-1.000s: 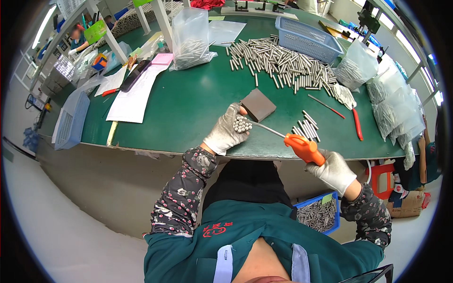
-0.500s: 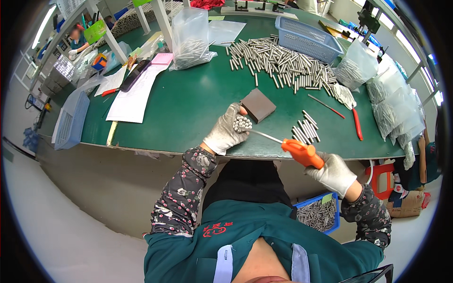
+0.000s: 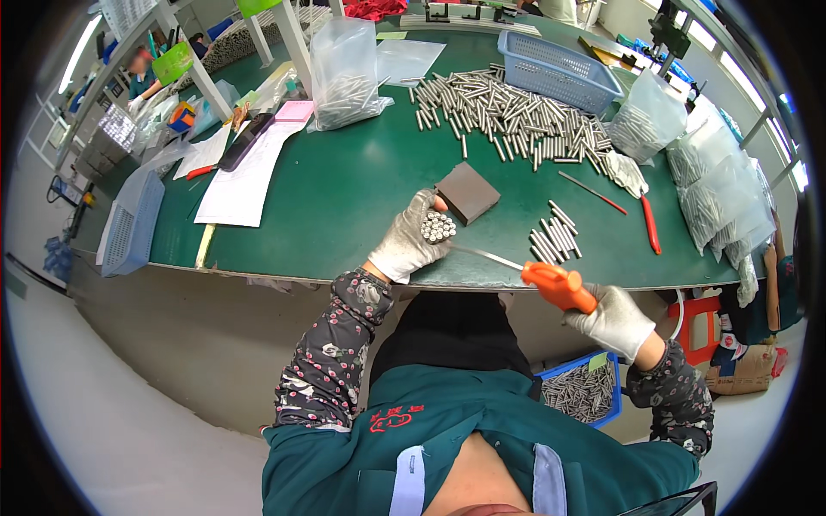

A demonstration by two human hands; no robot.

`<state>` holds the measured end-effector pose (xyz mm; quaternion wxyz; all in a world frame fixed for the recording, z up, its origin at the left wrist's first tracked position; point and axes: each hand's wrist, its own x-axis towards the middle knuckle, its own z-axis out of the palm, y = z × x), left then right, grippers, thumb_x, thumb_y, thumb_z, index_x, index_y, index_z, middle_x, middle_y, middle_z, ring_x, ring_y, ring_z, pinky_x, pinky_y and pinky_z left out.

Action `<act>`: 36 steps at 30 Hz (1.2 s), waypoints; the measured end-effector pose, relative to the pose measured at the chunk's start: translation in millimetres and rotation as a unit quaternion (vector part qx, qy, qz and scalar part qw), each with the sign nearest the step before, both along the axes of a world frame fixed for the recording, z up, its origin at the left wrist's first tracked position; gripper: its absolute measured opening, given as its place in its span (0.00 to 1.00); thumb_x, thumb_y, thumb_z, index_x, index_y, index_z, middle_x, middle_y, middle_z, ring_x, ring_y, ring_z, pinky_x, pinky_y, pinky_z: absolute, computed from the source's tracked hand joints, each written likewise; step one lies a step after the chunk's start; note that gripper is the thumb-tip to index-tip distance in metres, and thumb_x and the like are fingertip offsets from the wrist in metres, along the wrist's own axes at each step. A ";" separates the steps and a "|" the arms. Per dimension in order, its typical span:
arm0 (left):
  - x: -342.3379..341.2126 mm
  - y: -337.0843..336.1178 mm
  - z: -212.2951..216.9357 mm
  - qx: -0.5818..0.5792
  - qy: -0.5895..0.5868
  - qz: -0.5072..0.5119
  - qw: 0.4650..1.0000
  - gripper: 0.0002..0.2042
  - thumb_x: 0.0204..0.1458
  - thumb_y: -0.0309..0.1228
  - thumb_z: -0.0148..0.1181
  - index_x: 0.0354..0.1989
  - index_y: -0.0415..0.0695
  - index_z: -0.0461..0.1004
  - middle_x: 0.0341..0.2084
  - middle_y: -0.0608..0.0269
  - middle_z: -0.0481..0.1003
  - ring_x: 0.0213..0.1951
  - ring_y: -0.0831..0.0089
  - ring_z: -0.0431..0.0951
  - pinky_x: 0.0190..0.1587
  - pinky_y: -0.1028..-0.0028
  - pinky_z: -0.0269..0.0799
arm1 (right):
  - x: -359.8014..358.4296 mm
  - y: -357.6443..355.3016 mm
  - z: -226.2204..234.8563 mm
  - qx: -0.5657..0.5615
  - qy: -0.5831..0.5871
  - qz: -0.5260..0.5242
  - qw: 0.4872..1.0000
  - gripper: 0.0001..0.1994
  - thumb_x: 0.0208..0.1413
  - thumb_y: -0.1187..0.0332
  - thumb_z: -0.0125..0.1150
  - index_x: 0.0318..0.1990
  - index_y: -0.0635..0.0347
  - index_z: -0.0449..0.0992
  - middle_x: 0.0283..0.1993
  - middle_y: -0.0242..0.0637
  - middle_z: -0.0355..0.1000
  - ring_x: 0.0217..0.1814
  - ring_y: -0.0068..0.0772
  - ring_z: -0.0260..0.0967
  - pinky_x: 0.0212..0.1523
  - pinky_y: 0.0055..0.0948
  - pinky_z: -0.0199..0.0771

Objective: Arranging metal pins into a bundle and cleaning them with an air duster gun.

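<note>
Right hand (image 3: 613,320) shifted slightly outward, fingers clenched on orange-handled pick (image 3: 557,285); left hand (image 3: 413,241) grips rod bundle (image 3: 438,226) near front bench (image 3: 344,198) edge. Risk: pick tip slips, rods spill.

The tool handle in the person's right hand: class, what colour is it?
Orange. The plastic tool handle is gripped by the gloved right hand, seen best in the head view.

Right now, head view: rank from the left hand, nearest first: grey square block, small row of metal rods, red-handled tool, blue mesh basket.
1. Grey square block, touching the left hand, just above its fingers.
2. Small row of metal rods, to its right.
3. Red-handled tool, further right.
4. Blue mesh basket, far table edge, upper right.
</note>
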<state>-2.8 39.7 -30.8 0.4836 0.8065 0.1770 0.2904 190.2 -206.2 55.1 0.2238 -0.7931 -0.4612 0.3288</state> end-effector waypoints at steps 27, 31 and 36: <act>0.7 -6.2 10.6 -0.088 -0.015 -0.021 0.996 0.35 0.33 0.15 0.61 0.55 0.42 0.54 0.26 0.69 0.66 0.29 0.82 0.68 0.36 0.82 0.67 | -11.4 27.3 14.2 0.006 -0.070 0.031 0.997 0.18 0.43 0.58 0.59 0.40 0.58 0.75 0.31 0.49 0.73 0.36 0.49 0.71 0.38 0.35 0.69; -0.3 -10.7 12.8 -0.126 -0.028 -0.009 0.992 0.38 0.32 0.15 0.60 0.57 0.44 0.52 0.25 0.69 0.66 0.29 0.82 0.68 0.36 0.82 0.66 | -11.0 25.4 5.5 0.022 -0.033 0.034 0.999 0.18 0.43 0.58 0.59 0.41 0.58 0.74 0.30 0.48 0.72 0.35 0.48 0.71 0.38 0.35 0.68; 1.2 -8.8 23.3 -0.010 0.003 0.010 1.000 0.37 0.31 0.16 0.62 0.56 0.44 0.55 0.26 0.69 0.67 0.30 0.82 0.68 0.35 0.82 0.66 | 11.2 17.3 8.9 0.031 0.055 -0.030 0.998 0.17 0.44 0.63 0.60 0.40 0.65 0.73 0.26 0.37 0.72 0.23 0.27 0.68 0.28 0.25 0.68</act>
